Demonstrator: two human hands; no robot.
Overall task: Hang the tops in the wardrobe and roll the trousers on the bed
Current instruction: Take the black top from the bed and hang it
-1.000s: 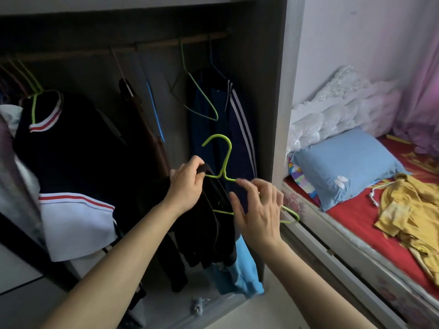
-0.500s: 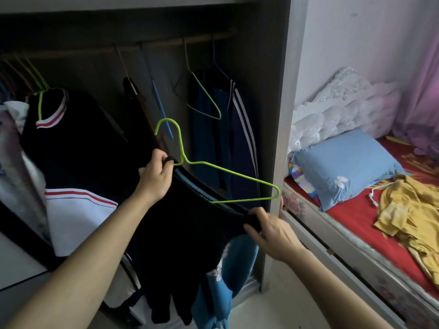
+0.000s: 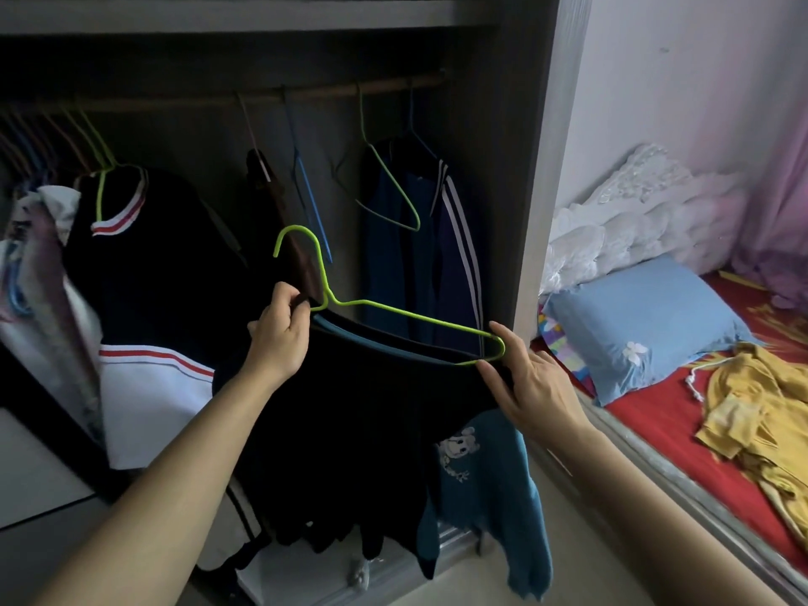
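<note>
Fingers (image 3: 286, 301) of the left hand (image 3: 280, 338) are curled tight with the thumb, pinching the neck of a black top (image 3: 350, 422) just beside the stem of a green hanger (image 3: 406, 314). The forearm reaches up from lower left and the wrist is bent slightly back.

The right hand (image 3: 531, 387) comes in from lower right. Its index finger (image 3: 503, 338) is stretched along the hanger's far end and its thumb presses the fabric just below, so the top's shoulder is nipped between them. The other fingers are loosely bent behind.

The wardrobe (image 3: 538, 168) fills the left and centre, dark inside, with a rail (image 3: 332, 91) across the top. The bed (image 3: 656, 413), under a red sheet, lies to the right.

The black top hangs in front of the open wardrobe, below the rail, spread between both hands, with the hanger partly inside its neck and the hook free in the air. A blue garment (image 3: 481, 487) hangs under it on the right, printed with a white cartoon figure (image 3: 457, 448); any lettering there is too small to read.

On the rail hang a black striped-collar top (image 3: 166, 264) at left and a navy jacket (image 3: 437, 255) with white stripes at right. On the bed lie a blue pillow (image 3: 647, 317) and a crumpled yellow garment (image 3: 760, 413).
</note>
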